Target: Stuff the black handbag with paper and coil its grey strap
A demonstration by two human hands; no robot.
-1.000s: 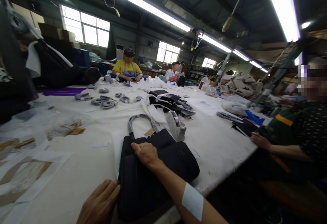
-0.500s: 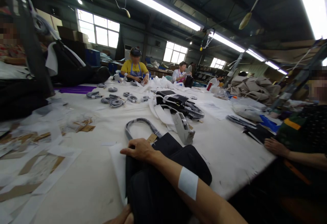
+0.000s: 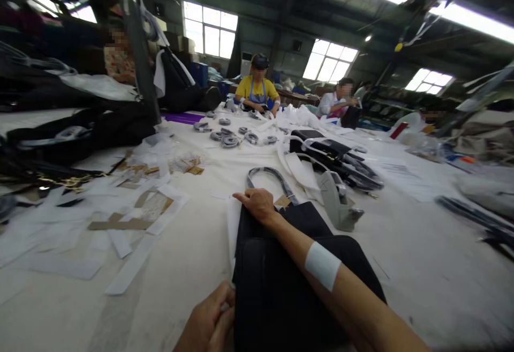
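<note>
My right hand [image 3: 259, 206] gripped the bag [image 3: 289, 293] at its top, my left hand [image 3: 209, 317] its side, seemingly for steadiness

1 black bag [image 3: 289, 293], soft-sided, lying on white table [image 3: 180, 261], near end cut off by frame. Grey handle [image 3: 277, 174], looks plastic-wrapped, loops out past far end. Brown tag [image 3: 283, 201] beside handle.

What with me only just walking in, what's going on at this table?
Someone is handling a black bag on the white table: the right hand at its upper left corner, the left hand lower along its left edge. A white sheet shows along that edge. A tape dispenser is beyond the bag, and a co-worker in yellow is across the table.
</note>
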